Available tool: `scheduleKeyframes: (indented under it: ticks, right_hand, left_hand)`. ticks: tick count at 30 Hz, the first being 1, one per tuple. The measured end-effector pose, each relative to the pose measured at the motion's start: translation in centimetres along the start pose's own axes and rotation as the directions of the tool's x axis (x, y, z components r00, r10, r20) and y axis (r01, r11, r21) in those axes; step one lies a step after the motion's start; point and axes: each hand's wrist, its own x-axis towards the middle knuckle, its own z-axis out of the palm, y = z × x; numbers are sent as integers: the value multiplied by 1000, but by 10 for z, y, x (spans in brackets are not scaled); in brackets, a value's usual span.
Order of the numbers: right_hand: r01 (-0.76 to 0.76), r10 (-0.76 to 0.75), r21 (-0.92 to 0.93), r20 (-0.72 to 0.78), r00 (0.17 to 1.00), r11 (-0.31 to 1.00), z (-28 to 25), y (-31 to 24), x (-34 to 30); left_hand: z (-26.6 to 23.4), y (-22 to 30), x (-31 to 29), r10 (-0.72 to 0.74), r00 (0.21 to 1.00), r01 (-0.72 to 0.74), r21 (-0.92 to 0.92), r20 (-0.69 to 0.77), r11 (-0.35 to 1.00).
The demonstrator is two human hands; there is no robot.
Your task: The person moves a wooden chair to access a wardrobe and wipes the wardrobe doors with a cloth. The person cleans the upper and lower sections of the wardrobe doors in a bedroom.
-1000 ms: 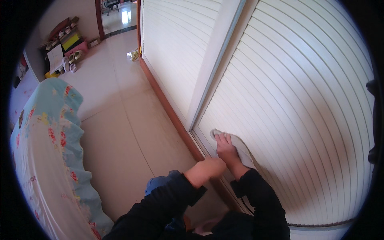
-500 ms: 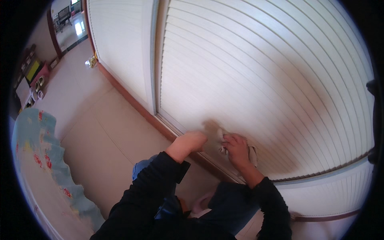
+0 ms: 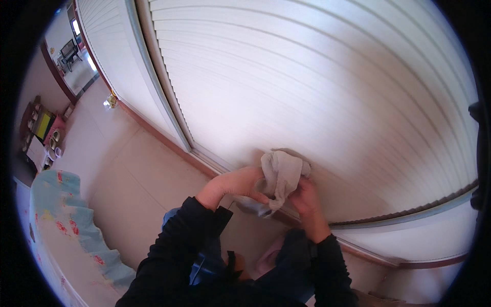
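Note:
A crumpled greyish-beige cloth [image 3: 283, 170] is bunched up in front of the lower part of a white slatted sliding door [image 3: 286, 97]. From its left side my left hand [image 3: 239, 183] grips the cloth, thumb toward the near side. On the right, my right hand [image 3: 306, 198] closes on the cloth's other side, its fingertips partly hidden behind the folds. One end of the cloth hangs down below my left hand. Whether the cloth touches the door I cannot tell.
The door's metal frame and bottom track [image 3: 207, 159] run beside a reddish-brown floor border. A bed or cover with a blue-green ruffled floral edge [image 3: 71, 212] stands at left. Shoes [image 3: 53, 143] and a low rack sit farther back, near a doorway.
Earlier my right hand held the cloth by the door, with my left hand apart from it. Now both hands hold the cloth, more bunched up between them. The view has turned somewhat.

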Motion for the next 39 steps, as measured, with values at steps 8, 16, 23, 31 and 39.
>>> scheduleKeyframes:
  ticks: [8, 16, 23, 31, 39]
  right_hand:
    - [-20, 19, -24, -37, 999, 1000, 5, -2, 3]
    - [-42, 38, -35, -107, 994, 998, 0, 1, -1]
    - [-70, 57, -92, -134, 989, 993, 1, -3, -7]
    - [-130, 87, -177, -233, 969, 975, -7, 9, -3]
    - [22, 4, -264, 98, 995, 964, 11, 4, -25]
  left_hand:
    - [-1, 12, 3, -168, 980, 58, -655, -107, 754]
    - [-2, 13, -5, -292, 946, 123, -683, -138, 720]
    - [-4, 20, -12, -337, 924, 19, -860, -180, 510]
    - [-2, 14, -16, -254, 933, -62, -812, -253, 580]
    - [15, 9, -10, -284, 880, -218, -856, -380, 469]
